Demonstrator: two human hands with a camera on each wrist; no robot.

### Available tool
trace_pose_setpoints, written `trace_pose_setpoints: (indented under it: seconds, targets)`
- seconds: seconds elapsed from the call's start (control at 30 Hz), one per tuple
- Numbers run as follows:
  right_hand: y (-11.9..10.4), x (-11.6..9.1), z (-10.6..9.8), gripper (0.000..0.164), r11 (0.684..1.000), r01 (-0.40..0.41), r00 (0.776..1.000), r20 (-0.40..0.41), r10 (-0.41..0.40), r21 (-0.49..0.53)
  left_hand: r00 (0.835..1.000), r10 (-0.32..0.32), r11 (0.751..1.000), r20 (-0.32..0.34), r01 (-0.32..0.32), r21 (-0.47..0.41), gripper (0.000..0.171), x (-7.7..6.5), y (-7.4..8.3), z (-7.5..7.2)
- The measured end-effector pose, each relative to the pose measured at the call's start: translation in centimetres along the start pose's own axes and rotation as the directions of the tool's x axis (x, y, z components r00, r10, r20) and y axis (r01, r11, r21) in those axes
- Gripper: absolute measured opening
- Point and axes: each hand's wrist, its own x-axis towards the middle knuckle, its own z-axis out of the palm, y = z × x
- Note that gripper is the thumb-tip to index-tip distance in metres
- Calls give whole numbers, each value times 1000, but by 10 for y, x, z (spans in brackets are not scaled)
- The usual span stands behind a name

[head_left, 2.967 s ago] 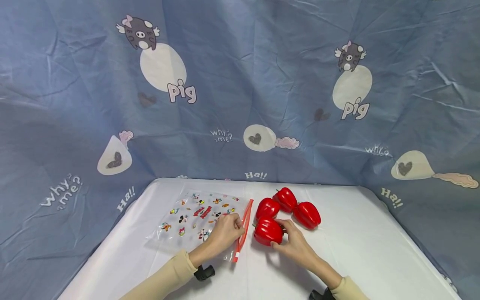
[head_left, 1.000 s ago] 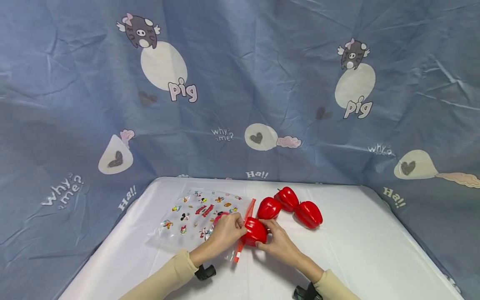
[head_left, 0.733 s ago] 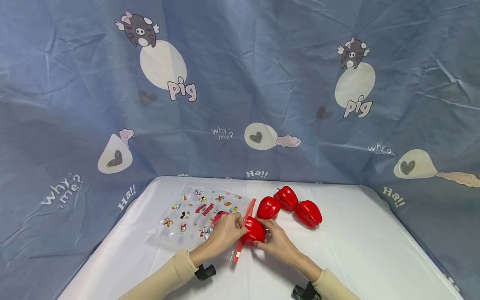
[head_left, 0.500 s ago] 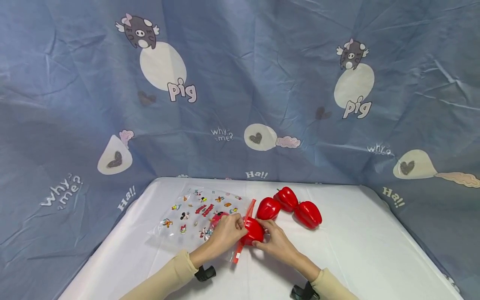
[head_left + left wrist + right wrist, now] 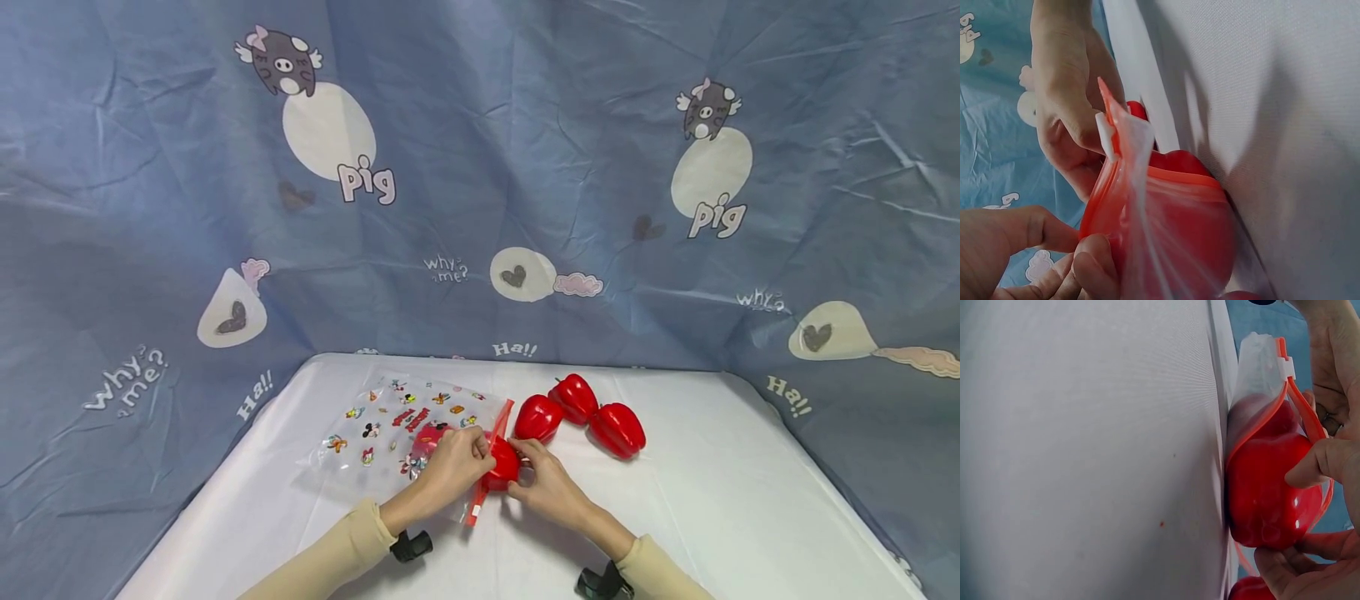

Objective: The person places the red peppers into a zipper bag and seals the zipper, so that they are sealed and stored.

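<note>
A clear zipper bag printed with cartoon figures lies on the table, its red-edged mouth facing right. My left hand pinches the upper lip of that mouth between thumb and fingers. In the right wrist view the lips stand apart around a glossy red bell pepper, partly inside the bag. My right hand grips this pepper from its outer end, thumb on one side and fingers on the other. Deeper in the bag, another red pepper shows through the plastic, partly hidden by my left hand. A white slider sits near one end of the zipper.
Three more red bell peppers lie behind my right hand: one near pepper, one farther back and one to the right. A white cloth covers the table. A blue printed curtain hangs behind its back edge.
My right hand has moved left, bringing the pepper from beside the bag into its mouth. The pepper inside now shows farther left of my left hand, which has stayed in place.
</note>
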Motion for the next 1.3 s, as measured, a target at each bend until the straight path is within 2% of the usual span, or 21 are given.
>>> trace_pose_setpoints:
  seconds: [0.33,0.77,1.07,1.3]
  targets:
    - [1,3,3,62,999,5,1000,21,-6,41,1000,-9,1000,13,10,-12,10,0,0,1]
    - [4,8,8,56,995,11,1000,5,-11,100,1000,-14,1000,11,14,-13,11,-1,0,2]
    - [1,11,13,57,996,45,999,-27,-43,75,1000,-3,1000,14,3,-8,10,0,-2,3]
    - [1,15,17,52,996,63,998,-30,-61,68,1000,-3,1000,18,3,-2,9,0,-1,3]
